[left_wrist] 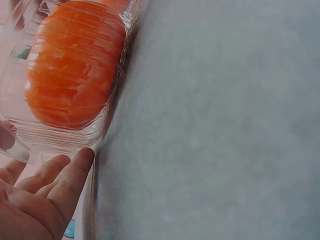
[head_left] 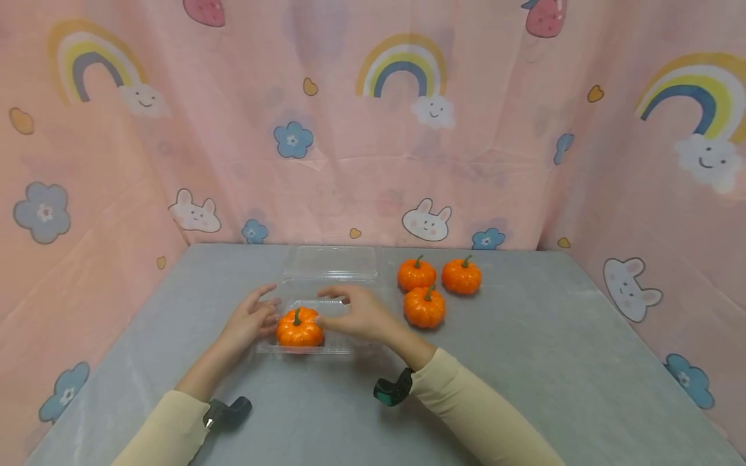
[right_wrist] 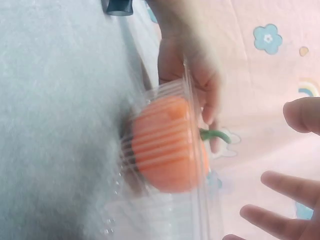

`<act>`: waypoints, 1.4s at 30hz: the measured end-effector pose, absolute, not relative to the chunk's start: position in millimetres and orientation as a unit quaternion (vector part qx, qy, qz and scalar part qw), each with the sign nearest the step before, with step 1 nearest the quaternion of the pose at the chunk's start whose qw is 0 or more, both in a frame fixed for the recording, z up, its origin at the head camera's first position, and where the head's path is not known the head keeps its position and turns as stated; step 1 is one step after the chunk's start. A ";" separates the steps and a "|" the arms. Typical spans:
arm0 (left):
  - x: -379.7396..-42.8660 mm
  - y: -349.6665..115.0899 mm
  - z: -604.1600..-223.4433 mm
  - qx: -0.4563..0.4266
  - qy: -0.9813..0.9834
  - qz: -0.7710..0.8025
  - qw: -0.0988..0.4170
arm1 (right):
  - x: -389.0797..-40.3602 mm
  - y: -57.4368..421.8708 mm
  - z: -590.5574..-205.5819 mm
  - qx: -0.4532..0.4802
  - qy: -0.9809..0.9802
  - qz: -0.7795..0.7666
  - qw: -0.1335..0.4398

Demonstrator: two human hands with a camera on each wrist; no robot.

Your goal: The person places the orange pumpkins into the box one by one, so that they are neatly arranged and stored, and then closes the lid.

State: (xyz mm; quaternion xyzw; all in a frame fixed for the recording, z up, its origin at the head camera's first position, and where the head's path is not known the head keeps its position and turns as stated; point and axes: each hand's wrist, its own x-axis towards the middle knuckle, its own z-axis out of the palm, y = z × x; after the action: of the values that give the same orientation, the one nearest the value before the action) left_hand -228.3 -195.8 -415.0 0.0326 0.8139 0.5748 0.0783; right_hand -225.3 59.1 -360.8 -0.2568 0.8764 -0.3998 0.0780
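A small orange pumpkin with a green stem sits in the left part of a clear plastic clamshell box, its lid folded back. My left hand is at the box's left end. In the left wrist view its fingers are extended at the ribbed wall, while the thumb tip lies by the rim. Over the box's right part hovers my right hand, thumb and fingers spread apart. Seen from the right wrist, these fingers hold nothing and stand apart from the pumpkin.
To the right of the box, three more orange pumpkins stand close together: one back left, one back right and one in front. A grey cloth covers the table. Pink printed curtains enclose the back and sides.
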 end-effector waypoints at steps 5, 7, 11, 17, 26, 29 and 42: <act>-226.8 -195.6 -414.1 0.032 0.816 0.572 0.079 | -224.5 68.8 -355.2 -0.245 0.887 -0.384 0.068; -226.8 -195.6 -414.5 0.034 0.816 0.572 0.079 | -223.9 72.8 -352.5 -0.244 0.889 -0.383 0.062; -227.1 -195.3 -415.8 0.036 0.815 0.573 0.078 | -222.7 80.7 -348.3 -0.228 0.896 -0.379 0.045; -227.7 -196.1 -417.3 0.035 0.817 0.570 0.079 | -221.6 95.5 -344.3 -0.205 0.903 -0.378 0.016; -228.7 -196.8 -416.9 0.029 0.812 0.577 0.079 | -223.5 126.5 -341.8 -0.175 0.902 -0.395 -0.017; -228.5 -197.1 -416.5 0.029 0.811 0.579 0.081 | -223.7 137.4 -339.5 -0.168 0.901 -0.399 -0.032; -228.8 -197.1 -416.6 0.029 0.811 0.579 0.080 | -227.8 182.9 -346.8 -0.116 0.916 -0.381 -0.043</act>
State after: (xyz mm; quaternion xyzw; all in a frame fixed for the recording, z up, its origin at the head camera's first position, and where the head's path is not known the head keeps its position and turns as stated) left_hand -228.8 -197.1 -416.6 0.0290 0.8107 0.5793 0.0795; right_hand -227.8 182.9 -346.8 -0.1160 0.9161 -0.3815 -0.0425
